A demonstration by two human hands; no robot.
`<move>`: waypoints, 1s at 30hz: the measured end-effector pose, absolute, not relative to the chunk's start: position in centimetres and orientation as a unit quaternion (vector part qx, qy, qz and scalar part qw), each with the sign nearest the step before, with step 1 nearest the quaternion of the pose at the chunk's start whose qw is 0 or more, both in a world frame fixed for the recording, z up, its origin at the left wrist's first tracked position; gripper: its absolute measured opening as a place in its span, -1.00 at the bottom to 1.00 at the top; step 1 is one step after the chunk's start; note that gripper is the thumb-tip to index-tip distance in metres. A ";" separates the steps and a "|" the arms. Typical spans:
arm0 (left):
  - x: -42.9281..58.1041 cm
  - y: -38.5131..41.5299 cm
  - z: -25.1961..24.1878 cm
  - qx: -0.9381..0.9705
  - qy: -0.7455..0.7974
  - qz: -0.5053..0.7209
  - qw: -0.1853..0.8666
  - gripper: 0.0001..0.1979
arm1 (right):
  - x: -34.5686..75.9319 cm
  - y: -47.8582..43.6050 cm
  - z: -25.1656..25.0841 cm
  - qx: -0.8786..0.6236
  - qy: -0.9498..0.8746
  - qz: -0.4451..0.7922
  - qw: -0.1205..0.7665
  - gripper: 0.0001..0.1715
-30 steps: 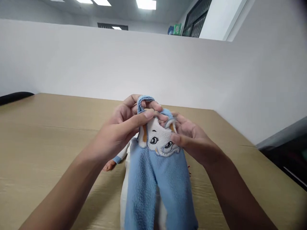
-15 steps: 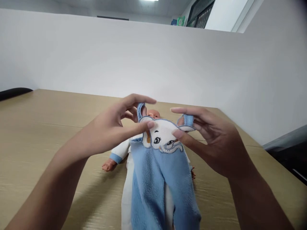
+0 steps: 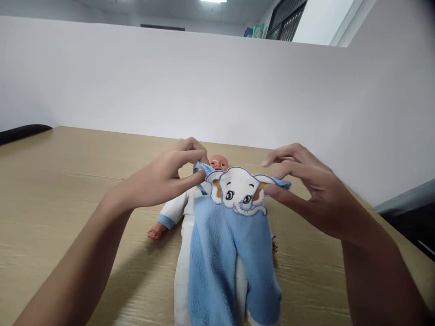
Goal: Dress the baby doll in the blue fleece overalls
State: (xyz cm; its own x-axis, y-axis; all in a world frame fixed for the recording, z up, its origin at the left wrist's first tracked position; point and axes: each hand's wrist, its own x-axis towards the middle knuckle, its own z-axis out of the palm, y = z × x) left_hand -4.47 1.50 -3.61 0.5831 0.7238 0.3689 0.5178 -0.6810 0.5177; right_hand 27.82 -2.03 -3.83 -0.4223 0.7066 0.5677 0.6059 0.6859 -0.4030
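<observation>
Pulled apart now, left hand (image 3: 163,181) and right hand (image 3: 312,190) each pinch the overalls (image 3: 224,244) by a top corner, their length running down-frame over the doll (image 3: 217,162).

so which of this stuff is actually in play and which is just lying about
In play:
overalls, pinched by the straps in the left hand and right hand
doll, lying under them

Lying about:
table
white partition
black object, far left
dark object, far right
</observation>
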 end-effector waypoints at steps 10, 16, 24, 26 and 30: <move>-4.3 0.8 -4.0 0.875 0.281 0.137 0.371 -0.65 | 25.4 -2.2 -5.4 -0.351 -0.691 0.407 0.483 -0.70; -3.3 1.8 -4.3 0.898 0.165 0.217 0.347 -0.76 | 28.0 -1.3 -5.4 -0.339 -0.759 0.465 0.305 -0.49; -2.3 0.7 -4.1 0.851 0.182 0.293 0.396 -0.79 | 28.0 -0.4 -6.2 -0.274 -0.809 0.490 0.174 -0.39; -2.1 0.7 -4.2 0.835 0.191 0.318 0.406 -0.76 | 27.3 -0.8 -6.1 -0.274 -0.788 0.511 0.206 -0.55; -1.9 0.5 -4.5 0.808 0.182 0.368 0.424 -0.77 | 25.6 -1.2 -6.2 -0.248 -0.808 0.508 0.166 -0.59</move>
